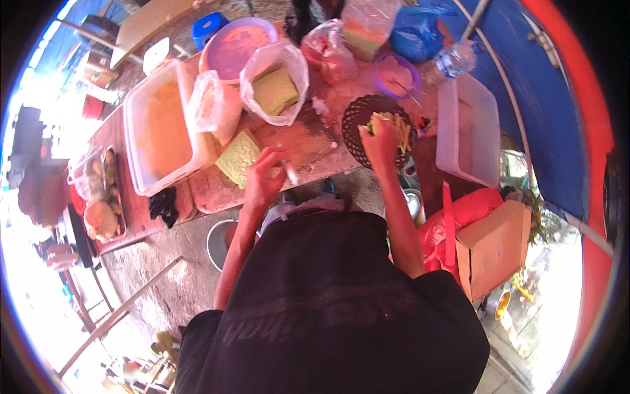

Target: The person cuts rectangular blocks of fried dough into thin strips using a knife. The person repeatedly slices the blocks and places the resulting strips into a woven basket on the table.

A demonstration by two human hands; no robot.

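Note:
My left hand [266, 172] is over the table's near edge, its fingers curled around a slim pale utensil [290, 172]. Blur hides what kind it is. Just left of that hand lies a square yellow-green slice of bread or cake [238, 155]. Beyond the fingers is a worn wooden cutting board [307, 135]. My right hand [381, 140] reaches into a dark woven-pattern plastic basket [352, 130] and pinches some of the pale yellow-green food strips. More strips [403, 133] lie in the basket beside the fingers.
Behind the board stand an open plastic bag of green slices [275, 91], a filled clear bag [209, 103] and a purple basin [238, 47]. Plastic tubs [160, 123] [467, 130] flank the work area. A purple bowl [396, 74] holds a spoon. A cardboard box [494, 251] sits at right.

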